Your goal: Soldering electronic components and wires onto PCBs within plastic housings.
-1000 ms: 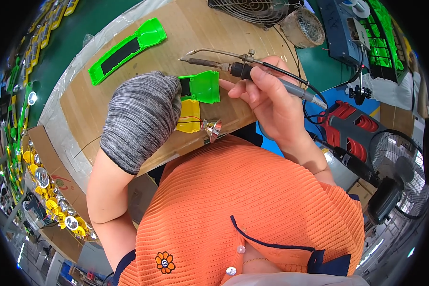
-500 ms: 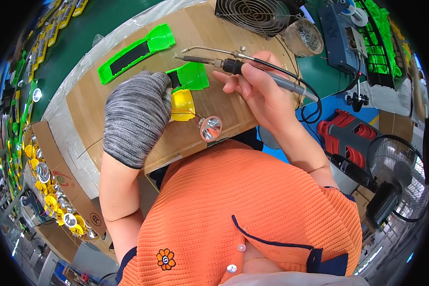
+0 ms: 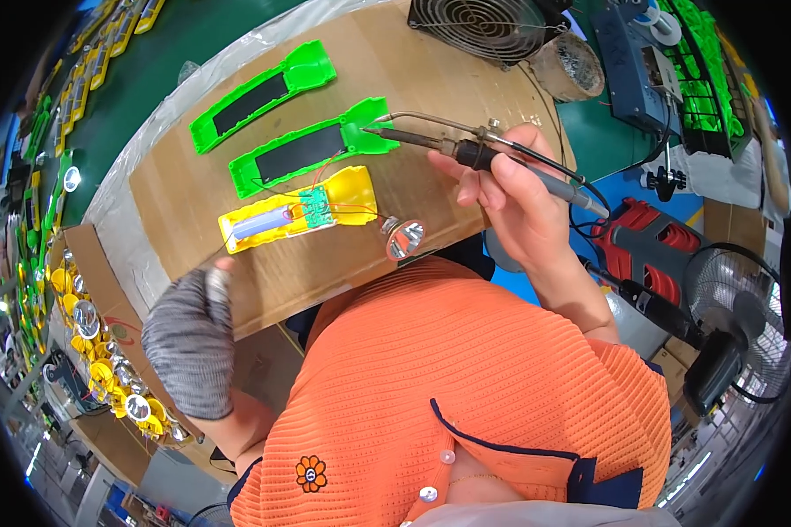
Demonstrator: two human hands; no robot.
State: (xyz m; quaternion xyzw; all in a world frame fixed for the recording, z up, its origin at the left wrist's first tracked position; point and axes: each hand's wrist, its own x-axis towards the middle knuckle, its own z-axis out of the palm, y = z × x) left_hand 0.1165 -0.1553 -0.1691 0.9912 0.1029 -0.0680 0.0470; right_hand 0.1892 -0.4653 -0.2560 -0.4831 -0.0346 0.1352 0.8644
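Observation:
My right hand (image 3: 532,198) holds a soldering iron (image 3: 475,155) with a thin metal feed tube alongside it. Its tip points left, over the wide end of a green plastic shell (image 3: 360,132) with a black panel. Below that lies a yellow shell (image 3: 353,189) carrying a purple battery cell (image 3: 262,225) and a green circuit board (image 3: 315,207). Wires run from the board to the green shell and to a round reflector (image 3: 404,239) by the front edge. My left hand (image 3: 189,338), in a grey knitted glove with bare fingertips, is curled near the yellow shell's left end; its grip is hidden.
Another green shell (image 3: 264,95) lies farther back on the cardboard (image 3: 448,88). A black fan (image 3: 483,26) and a round tub (image 3: 568,70) stand at the far right. On the left is a carton (image 3: 105,272) of yellow reflector parts; a second fan (image 3: 734,325) stands right.
My left hand has drawn back toward me and left, uncovering the yellow shell, battery and board. The soldering iron has shifted slightly right and down in view.

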